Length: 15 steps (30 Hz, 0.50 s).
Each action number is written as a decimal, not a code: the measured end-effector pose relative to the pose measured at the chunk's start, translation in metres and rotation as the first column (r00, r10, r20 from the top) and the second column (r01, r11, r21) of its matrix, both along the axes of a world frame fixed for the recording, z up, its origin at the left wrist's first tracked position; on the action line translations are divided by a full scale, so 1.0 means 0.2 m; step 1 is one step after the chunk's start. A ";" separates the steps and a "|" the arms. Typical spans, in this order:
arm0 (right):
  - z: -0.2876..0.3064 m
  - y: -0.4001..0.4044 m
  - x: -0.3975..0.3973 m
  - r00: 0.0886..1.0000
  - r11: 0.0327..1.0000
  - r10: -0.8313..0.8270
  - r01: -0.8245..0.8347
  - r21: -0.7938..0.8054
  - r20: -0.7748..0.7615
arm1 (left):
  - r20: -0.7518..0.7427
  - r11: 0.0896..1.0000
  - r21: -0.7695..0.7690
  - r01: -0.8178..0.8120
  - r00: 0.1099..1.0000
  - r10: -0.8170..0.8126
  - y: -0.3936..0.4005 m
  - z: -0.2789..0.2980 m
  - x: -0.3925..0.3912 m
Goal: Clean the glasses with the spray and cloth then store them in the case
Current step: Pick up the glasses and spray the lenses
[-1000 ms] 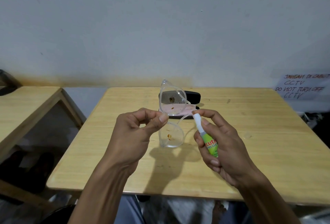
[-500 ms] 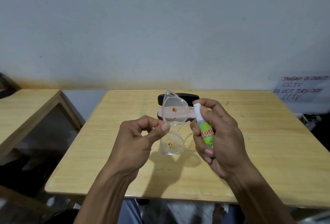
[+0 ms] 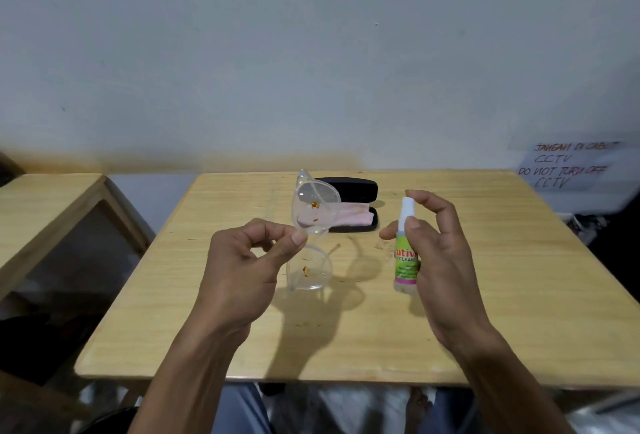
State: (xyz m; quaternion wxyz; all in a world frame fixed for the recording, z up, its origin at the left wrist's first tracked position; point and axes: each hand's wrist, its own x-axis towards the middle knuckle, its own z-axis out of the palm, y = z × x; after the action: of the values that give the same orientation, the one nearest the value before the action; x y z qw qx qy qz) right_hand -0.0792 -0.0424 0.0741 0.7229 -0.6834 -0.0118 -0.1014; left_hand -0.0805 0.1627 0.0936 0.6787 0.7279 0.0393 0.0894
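Note:
My left hand [image 3: 242,267] pinches the clear-framed glasses [image 3: 313,229] at the bridge and holds them on end above the table. Both lenses carry small orange-brown smudges. My right hand [image 3: 440,260] grips a small spray bottle [image 3: 406,246] with a white nozzle and a green label, upright, well to the right of the glasses. Behind them a black glasses case [image 3: 356,188] lies open on the table, with a pink cloth [image 3: 349,216] folded in its lower half.
The wooden table [image 3: 485,295] stands against a pale wall. A second wooden table [image 3: 41,201] is at the left with a gap between. A handwritten paper sign [image 3: 571,165] hangs at the right. My legs show below the front edge.
My right hand has carried the spray bottle to the right, away from the glasses, and turned it upright. The glasses stay in my left hand, lifted a little.

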 end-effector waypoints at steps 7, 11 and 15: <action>-0.14 -0.17 0.06 0.976 0.973 -0.188 0.201 -0.114 0.114 | -0.016 0.992 0.084 -0.092 0.996 0.093 0.00 -0.05 0.03; -0.20 -0.29 0.20 0.896 0.877 -0.396 0.435 -0.207 0.202 | -0.025 0.987 0.114 -0.110 0.993 0.114 -0.01 -0.08 0.05; -0.26 -0.40 0.33 0.857 0.814 -0.460 0.511 -0.276 0.230 | -0.035 0.985 0.123 -0.123 0.991 0.128 -0.01 -0.09 0.07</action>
State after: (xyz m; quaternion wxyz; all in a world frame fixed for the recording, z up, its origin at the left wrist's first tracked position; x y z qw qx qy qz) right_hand -0.0125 -0.1220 0.0215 0.5458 -0.7641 0.0915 -0.3314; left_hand -0.0671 0.1601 0.0748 0.6255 0.7654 0.0942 0.1188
